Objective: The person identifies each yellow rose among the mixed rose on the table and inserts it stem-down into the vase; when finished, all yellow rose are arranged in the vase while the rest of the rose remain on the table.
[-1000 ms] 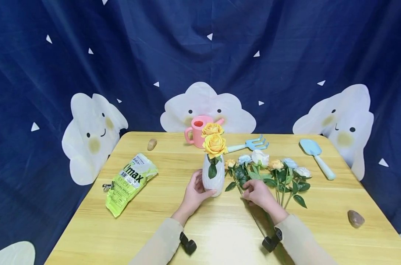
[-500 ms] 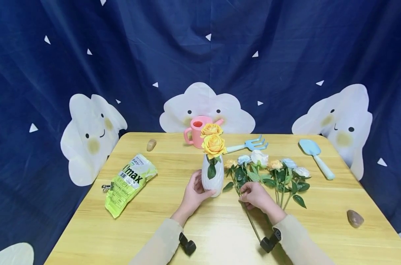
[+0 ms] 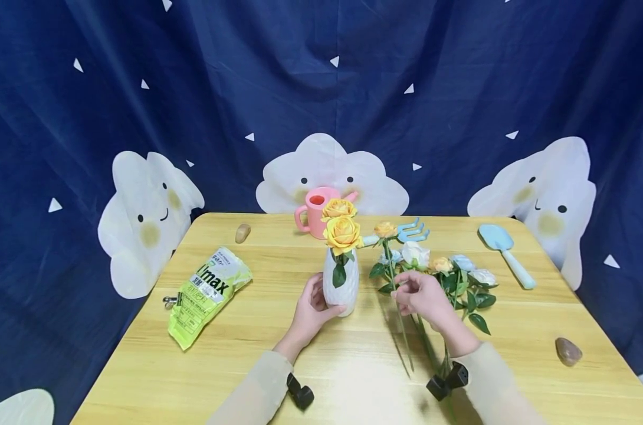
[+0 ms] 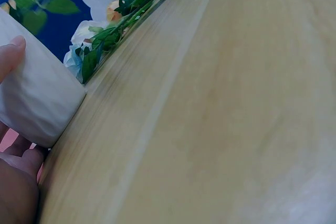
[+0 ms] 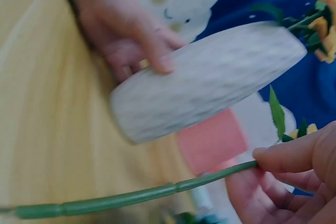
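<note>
My left hand (image 3: 312, 313) grips the lower part of a white textured vase (image 3: 348, 292), thumb in front, fingers curled behind. The vase stands upright on the table with two yellow roses (image 3: 344, 235) in its mouth. To its right, my right hand (image 3: 423, 300) pinches the green stem (image 5: 121, 201) of a pale orange rose (image 3: 386, 229) between thumb and fingers. That rose is held upright above the table, its bloom slightly higher than the vase's rim and its stem end pointing down. Behind and right of this hand lie several white, blue and orange roses (image 3: 416, 254).
A pink watering can (image 3: 317, 222) stands behind the vase. Beside it lies a blue hand rake (image 3: 413, 232), with a blue trowel (image 3: 498, 237) farther right. At left are a green bag (image 3: 210, 295), a binder clip (image 3: 170, 301) and a tan stone (image 3: 243, 233). A brown stone (image 3: 568, 351) lies at right.
My right hand has lifted the pale orange rose off the pile and tilted it upright, its bloom rising. The left hand and vase have stayed in place.
</note>
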{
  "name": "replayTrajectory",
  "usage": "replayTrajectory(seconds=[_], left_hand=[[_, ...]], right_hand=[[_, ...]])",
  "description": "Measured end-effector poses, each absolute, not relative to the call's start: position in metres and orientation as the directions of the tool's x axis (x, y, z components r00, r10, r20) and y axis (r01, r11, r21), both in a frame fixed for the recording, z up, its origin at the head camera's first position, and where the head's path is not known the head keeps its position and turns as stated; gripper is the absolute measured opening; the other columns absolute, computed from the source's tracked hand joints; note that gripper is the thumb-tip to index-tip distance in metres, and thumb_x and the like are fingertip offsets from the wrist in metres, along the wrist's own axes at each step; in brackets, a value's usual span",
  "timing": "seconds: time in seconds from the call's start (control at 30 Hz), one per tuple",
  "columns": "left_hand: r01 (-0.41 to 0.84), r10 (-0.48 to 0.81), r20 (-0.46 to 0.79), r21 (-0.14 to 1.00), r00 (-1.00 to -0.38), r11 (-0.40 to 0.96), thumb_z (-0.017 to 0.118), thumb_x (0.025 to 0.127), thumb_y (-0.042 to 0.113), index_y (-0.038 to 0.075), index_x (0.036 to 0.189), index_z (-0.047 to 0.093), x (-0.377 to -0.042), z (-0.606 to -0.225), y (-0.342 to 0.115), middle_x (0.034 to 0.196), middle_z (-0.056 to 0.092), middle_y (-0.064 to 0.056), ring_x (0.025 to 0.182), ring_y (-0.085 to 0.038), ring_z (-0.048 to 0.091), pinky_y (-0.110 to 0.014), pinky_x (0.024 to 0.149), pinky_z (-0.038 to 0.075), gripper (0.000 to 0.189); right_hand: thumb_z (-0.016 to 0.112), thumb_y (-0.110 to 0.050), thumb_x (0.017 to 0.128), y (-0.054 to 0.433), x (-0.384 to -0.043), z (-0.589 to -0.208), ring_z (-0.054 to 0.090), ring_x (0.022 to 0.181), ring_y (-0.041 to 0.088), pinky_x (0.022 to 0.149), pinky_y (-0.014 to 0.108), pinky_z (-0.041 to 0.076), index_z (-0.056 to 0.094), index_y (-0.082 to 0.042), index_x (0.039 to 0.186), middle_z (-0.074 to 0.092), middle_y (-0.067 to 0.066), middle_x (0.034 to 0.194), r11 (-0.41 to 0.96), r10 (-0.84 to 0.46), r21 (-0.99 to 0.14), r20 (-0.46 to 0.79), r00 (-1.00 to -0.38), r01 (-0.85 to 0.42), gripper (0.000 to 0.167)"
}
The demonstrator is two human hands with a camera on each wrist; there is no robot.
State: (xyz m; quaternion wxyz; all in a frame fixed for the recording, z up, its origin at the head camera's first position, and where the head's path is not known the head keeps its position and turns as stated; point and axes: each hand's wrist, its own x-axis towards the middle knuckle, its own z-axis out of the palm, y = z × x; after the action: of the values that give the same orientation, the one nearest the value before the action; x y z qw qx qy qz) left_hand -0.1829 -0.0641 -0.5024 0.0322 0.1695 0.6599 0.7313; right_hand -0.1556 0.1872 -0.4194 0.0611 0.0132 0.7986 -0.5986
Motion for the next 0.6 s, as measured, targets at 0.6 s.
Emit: replayTrajectory(seconds=[0.6], left_hand=[[0.168, 0.27, 0.194, 0.979, -0.943, -0.117, 0.077, 0.074, 0.003, 0.011, 0.134, 0.037, -0.182, -0.501, -0.065, 0.132, 0.048, -0.01, 0.122, -0.024, 0.045, -0.038, 0.104, 0.034, 0.073]], right_hand=[[0.065, 0.009, 0.081, 0.154, -0.178, -0.317, 0.06, 0.059, 0.014, 0.056, 0.031, 0.055, 0.056, 0.006, 0.105, 0.062, 0.004, 0.076, -0.058, 0.178, -0.944, 0.309, -0.934, -0.324, 0.026]])
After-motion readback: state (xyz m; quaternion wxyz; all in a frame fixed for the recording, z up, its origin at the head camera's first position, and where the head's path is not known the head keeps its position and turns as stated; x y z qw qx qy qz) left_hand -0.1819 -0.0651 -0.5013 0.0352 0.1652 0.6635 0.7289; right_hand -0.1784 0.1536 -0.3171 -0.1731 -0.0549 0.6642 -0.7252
